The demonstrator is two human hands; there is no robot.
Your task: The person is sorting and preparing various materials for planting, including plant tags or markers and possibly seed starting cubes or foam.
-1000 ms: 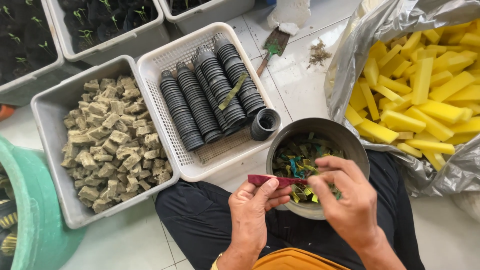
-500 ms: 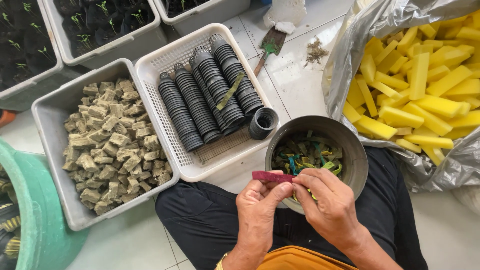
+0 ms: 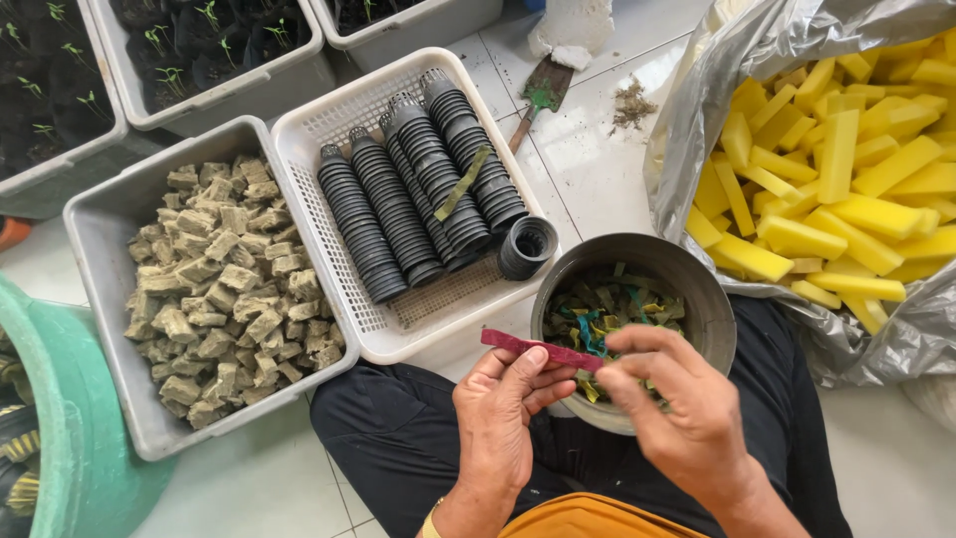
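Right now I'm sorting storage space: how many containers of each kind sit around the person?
Grey tubs: 3
White mesh basket: 1
Round metal bowl: 1
Green tub: 1
Clear plastic bag of yellow sponge strips: 1
Total: 7

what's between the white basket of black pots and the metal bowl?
Head view: a short stack of black pots stands on the tile between the white basket and the metal bowl, touching the basket's edge.

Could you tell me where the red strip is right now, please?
The red strip is low in the head view, just right of centre, pinched between the left hand and right hand over the near rim of the metal bowl.
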